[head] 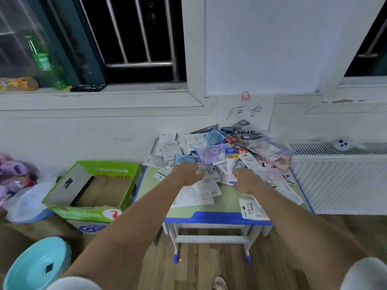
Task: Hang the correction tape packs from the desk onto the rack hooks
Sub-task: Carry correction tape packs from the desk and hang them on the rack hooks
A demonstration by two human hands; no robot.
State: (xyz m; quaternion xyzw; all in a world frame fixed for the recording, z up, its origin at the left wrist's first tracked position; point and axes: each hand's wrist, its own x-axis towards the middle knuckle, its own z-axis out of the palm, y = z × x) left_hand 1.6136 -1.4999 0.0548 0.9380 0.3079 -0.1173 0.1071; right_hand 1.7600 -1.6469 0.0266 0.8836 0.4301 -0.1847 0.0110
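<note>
Correction tape packs (230, 155) lie heaped in a loose pile on a small desk (217, 218) with a pale green top and blue edging, which stands against a white wall. Most of the pile crowds the far and right part of the desktop; some packs show white printed backs, others blue, purple or pink fronts, and one pack (252, 208) lies apart near the front right edge. Both bare arms reach forward over the desk. The left hand (187, 172) sits at the near left edge of the pile with its fingers curled down into the packs, apparently gripping one or more of them, though the blur hides exactly which. The right hand (245, 181) is at the near middle of the pile, fingers bent and touching a pack with a blue-edged card; whether it truly grasps it I cannot tell. Left of the desk an open green cardboard box (92, 185) rests on other cartons, and a light blue plastic stool (37, 266) stands in the lower left corner. A white radiator (339, 176) is fixed to the wall right of the desk. A sheet with handwritten characters (246, 111) is taped above the pile.
</note>
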